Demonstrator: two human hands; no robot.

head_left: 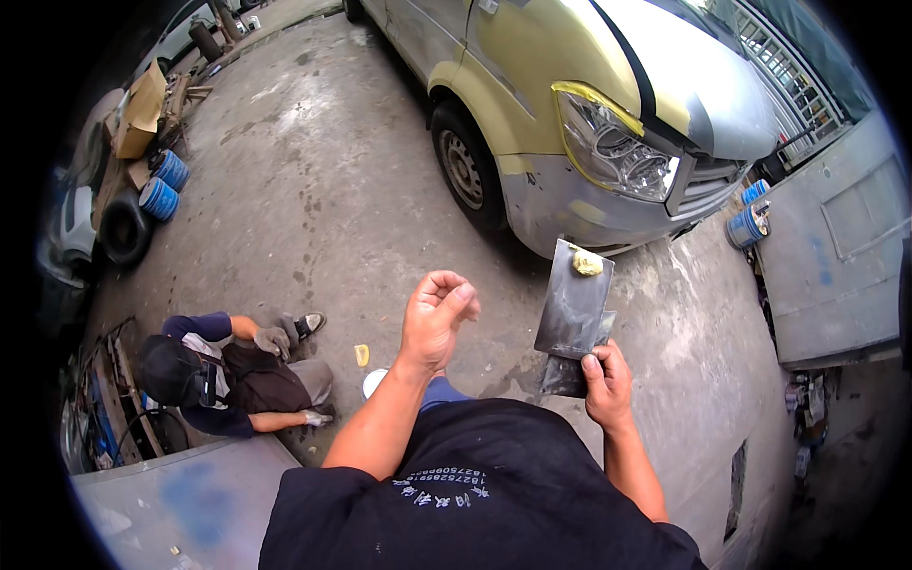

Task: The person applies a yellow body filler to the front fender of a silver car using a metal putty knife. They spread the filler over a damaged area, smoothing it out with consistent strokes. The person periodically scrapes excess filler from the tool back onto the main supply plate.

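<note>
My right hand [610,385] grips a dark, flat putty board [572,309] by its lower right side, thumb on top. A lump of pale yellow putty [587,263] sits near the board's far edge. Behind and below it, a second dark flat piece [564,376] shows in part; whether it is joined to the board I cannot tell. My left hand [437,318] is raised to the left of the board, apart from it. Its fingers are loosely curled in, the tips a little blurred, and no object shows in them.
Ahead stands a van [541,104] with yellowish and grey patches and yellow tape round its headlight [617,147]. At left a co-worker [237,370] crouches by a grey panel [199,494]. Blue buckets [160,198], a tyre [125,226] and a cardboard box [142,112] lie beyond. Another panel [845,247] stands right.
</note>
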